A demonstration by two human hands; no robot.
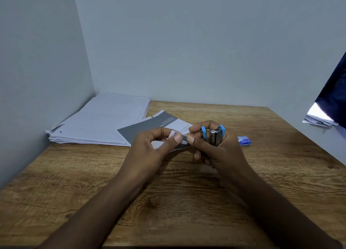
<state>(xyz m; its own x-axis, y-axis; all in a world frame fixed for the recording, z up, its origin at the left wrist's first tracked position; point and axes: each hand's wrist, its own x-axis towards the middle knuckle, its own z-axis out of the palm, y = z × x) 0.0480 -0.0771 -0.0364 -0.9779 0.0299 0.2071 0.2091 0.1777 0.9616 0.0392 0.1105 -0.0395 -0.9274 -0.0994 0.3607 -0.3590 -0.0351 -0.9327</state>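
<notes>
Over the middle of the wooden table (168,202), my right hand (215,151) grips a blue and metal staple remover (215,134), its jaws pointing up. That hand's thumb also presses a corner of a grey and white printed booklet (149,127). My left hand (151,147) pinches the same corner between thumb and fingers, lifting it a little off the table. The rest of the booklet lies flat behind my hands.
A thick stack of white papers (101,121) lies at the back left against the wall. A small blue staple box (244,140) sits to the right of my hands. More papers (318,119) and a dark blue cloth (335,91) show at the right edge.
</notes>
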